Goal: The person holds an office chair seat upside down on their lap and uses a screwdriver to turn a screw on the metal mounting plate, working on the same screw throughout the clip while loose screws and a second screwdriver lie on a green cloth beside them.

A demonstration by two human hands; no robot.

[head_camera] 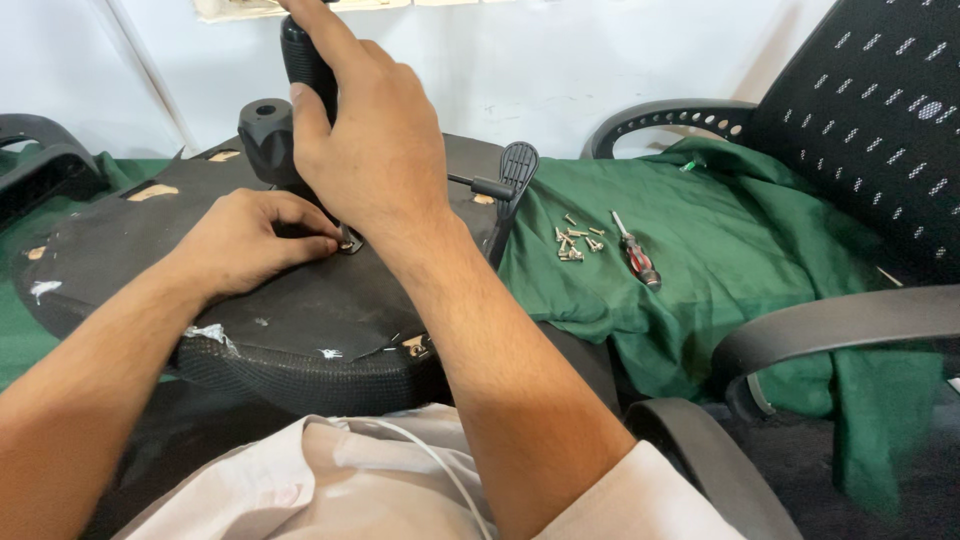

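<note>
On the upturned seat base (300, 310), right hand (370, 150) grips screwdriver handle (303, 58); left hand (245, 245) pinches at its tip.

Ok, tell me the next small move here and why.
Probably turn the black tool handle in the right hand while the left hand steadies the screw spot on the upturned seat base: the tool stands upright there, fingertips pinching at its tip.

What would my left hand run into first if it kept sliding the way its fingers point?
Probably the metal bracket at the tool tip: the left hand has its fingertips right against it on the upturned seat base, under the right hand.
</note>
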